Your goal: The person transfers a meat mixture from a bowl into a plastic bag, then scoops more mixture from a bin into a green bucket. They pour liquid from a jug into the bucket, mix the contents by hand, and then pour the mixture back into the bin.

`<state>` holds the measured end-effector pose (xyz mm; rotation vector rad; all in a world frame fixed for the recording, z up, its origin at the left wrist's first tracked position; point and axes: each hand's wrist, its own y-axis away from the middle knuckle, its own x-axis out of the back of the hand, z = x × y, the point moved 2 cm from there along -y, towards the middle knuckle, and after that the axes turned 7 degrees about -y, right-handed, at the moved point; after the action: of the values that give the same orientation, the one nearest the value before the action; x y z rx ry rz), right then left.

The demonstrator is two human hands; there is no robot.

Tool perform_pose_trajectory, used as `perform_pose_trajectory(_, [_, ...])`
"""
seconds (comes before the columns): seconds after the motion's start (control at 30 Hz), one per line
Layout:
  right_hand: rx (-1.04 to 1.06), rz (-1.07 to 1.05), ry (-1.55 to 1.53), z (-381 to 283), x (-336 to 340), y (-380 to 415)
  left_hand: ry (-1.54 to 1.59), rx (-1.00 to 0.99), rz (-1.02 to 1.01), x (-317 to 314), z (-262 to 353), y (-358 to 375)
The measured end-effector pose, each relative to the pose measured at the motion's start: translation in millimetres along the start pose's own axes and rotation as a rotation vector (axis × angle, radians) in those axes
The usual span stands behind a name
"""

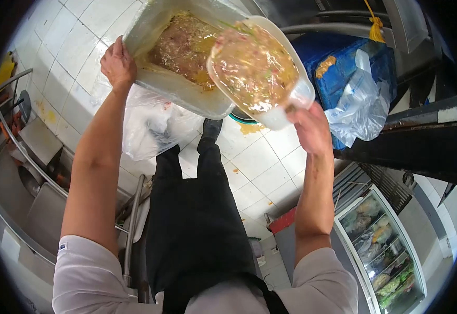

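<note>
My left hand (118, 64) is closed over the near left rim of a large white plastic tub (186, 96). Inside the tub lies a brownish-pink wet mass like minced meat (182, 46) with yellowish liquid. My right hand (309, 125) grips the corner of a smaller white container (275, 121), which is tilted over the right side of the tub. A glossy, wet mixture (254, 68) with red and green bits fills this container. Some of the tub's right end is hidden behind it.
Clear plastic bags (158, 125) hang below the tub, and another plastic bag (362, 107) lies on a blue bin (338, 57) at right. A glass-door fridge (380, 246) with food stands lower right. Metal rails (134, 225) run at left. White floor tiles (249, 162) have yellow-brown spills.
</note>
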<state>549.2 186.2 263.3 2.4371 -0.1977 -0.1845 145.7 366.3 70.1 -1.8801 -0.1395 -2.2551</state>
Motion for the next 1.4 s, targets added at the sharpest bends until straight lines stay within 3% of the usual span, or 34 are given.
perform_pose_trajectory(0.3, [-0.050,0.214,-0.107,74,83,52,-0.033,-0.008,-0.026,3,2,1])
perform_pose_trajectory(0.77, [-0.350,0.410,0.150,242,168,46,-0.092,-0.030,-0.033,-5,-3,-2])
perform_pose_trajectory(0.93, [-0.397,0.502,0.350,245,161,39,-0.103,-0.033,-0.044,-3,-1,-2])
perform_pose_trajectory(1.17, [-0.386,0.443,0.509,292,184,26,-0.101,-0.009,-0.094,0,3,-2])
perform_pose_trajectory(1.4, [-0.422,0.367,0.710,287,183,20,-0.114,-0.006,-0.082,-2,1,-2])
